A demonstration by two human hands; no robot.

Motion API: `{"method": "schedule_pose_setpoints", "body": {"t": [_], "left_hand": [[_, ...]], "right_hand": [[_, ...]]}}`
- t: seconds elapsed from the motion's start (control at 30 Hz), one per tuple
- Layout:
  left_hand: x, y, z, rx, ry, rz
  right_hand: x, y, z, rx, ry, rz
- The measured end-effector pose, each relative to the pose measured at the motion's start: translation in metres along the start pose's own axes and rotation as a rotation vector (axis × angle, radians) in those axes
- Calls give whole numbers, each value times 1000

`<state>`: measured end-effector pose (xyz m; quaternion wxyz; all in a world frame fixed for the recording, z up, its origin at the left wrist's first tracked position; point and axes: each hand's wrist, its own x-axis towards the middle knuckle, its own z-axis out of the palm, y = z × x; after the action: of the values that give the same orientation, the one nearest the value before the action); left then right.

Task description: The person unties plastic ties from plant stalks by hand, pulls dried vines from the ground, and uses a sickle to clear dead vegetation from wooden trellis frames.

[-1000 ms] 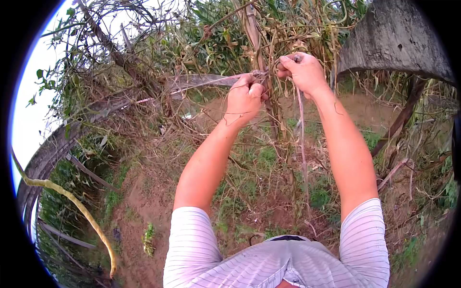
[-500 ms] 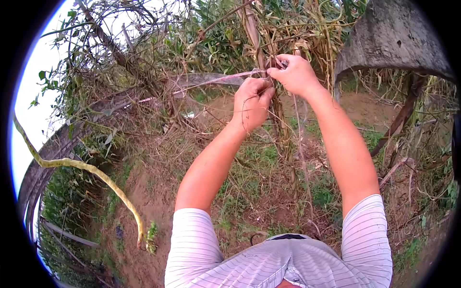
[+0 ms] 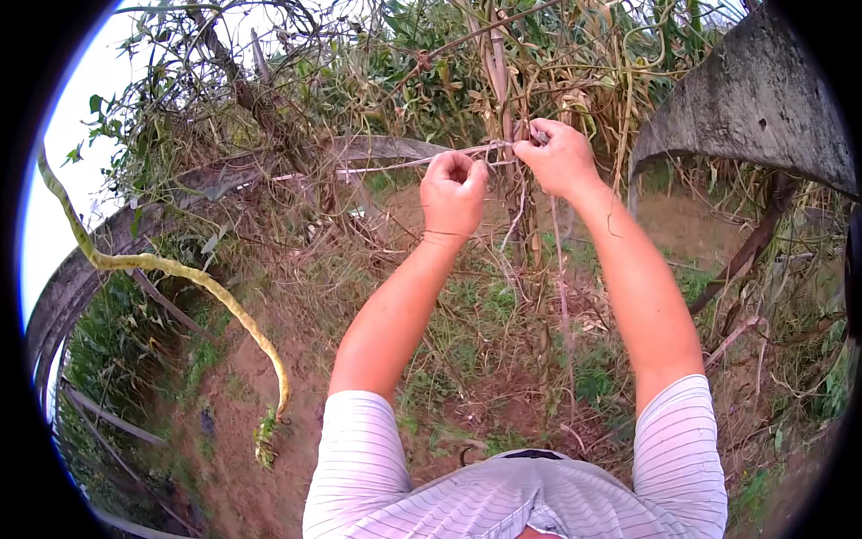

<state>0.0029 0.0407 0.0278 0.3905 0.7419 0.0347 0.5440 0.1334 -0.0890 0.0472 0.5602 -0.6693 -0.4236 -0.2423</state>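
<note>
A pale pinkish twine (image 3: 395, 165) stretches from the left to an upright dry stalk (image 3: 496, 67), where it loops around. My left hand (image 3: 452, 199) is closed in a pinch just left of the stalk, with a short strand of the twine running from its fingertips toward the stalk. At the stalk's right side my right hand (image 3: 560, 160) pinches the twine with thumb and forefinger. Something small and greyish shows between its curled fingers, too small to name. Below that hand a loose strand (image 3: 563, 301) hangs toward the ground.
A weathered grey curved board (image 3: 754, 112) rises at the right. Tangled dry vines (image 3: 260, 135) fill the left, with a long yellowish bean pod (image 3: 211, 287) hanging nearer to me. Maize plants (image 3: 413, 81) stand behind. Below lies brown soil with weeds (image 3: 485, 305).
My left hand has moved left, away from the stalk and my right hand, drawing a strand out. My right hand stays at the stalk. The view has shifted slightly.
</note>
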Motion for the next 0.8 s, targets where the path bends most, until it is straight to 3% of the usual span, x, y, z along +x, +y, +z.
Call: {"method": "schedule_pose_setpoints", "body": {"t": [0.03, 0.07, 0.13, 0.17, 0.27, 0.33, 0.43, 0.6, 0.67, 0.77, 0.8], "left_hand": [[5, 4, 0, -78, 64, -187], [7, 9, 1, -77, 73, -190], [11, 20, 7, -97, -134, -470], [12, 5, 16, -58, -131, -348], [9, 3, 24, -66, -119, -275], [2, 14, 18, -482, -110, -367], [-7, 10, 11, -731, -215, -429], [-10, 7, 13, -713, -142, -451], [-8, 13, 17, -844, -6, -337], [-7, 18, 22, -951, 6, -289], [-7, 18, 23, -950, 2, -293]], "right_hand": [[0, -1, -1, 1, -8, -4], [0, -2, -3, 42, -55, 46], [-2, -12, -7, 109, -107, 132], [-5, -13, -6, 111, -112, 128], [-4, -10, -11, 129, -111, 136], [-6, -8, -14, 107, -110, 123], [-7, -5, -16, 103, -138, 95], [-10, -7, -21, 60, -210, 97], [-15, -11, -25, 92, -194, 107], [-19, -7, -22, 263, -277, 22], [-18, -13, -25, 98, -281, 59]]}}
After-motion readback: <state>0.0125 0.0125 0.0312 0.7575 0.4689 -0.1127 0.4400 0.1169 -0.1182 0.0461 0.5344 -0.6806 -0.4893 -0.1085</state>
